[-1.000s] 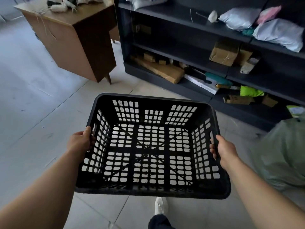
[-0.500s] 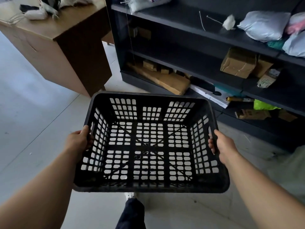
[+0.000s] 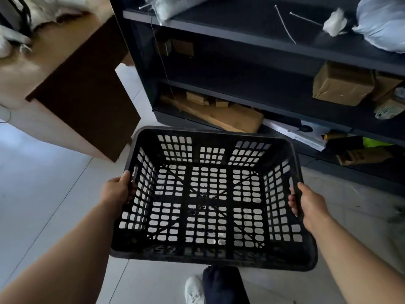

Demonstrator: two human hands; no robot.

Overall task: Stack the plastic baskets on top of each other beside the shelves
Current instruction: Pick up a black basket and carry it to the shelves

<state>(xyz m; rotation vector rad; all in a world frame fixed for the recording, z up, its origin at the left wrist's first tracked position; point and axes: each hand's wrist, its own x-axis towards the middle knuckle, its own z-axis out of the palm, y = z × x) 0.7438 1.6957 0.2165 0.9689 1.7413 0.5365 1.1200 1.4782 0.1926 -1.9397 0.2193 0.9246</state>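
1. Empty black basket [image 3: 208, 257] is carried off the floor [image 3: 43, 194] at centre view. The left grip [image 3: 115, 191] is curled round its 9 o'clock rim. The right grip [image 3: 311, 202] is curled round the 3 o'clock rim, fingers hooked inside the wall.
2. Change: over the last second the shelves [image 3: 263, 40] at 12–2 o'clock and the wooden table [image 3: 65, 62] at 10 o'clock have come much closer. The person is walking forward, shoe [image 3: 194, 290] at 6 o'clock. The hold and level of the basket are the same.
3. Meaning: likely mid-carry, closing on the spot beside the shelves. No second basket is in view, so the stack location can't be told. Nothing is set down or stacked yet.
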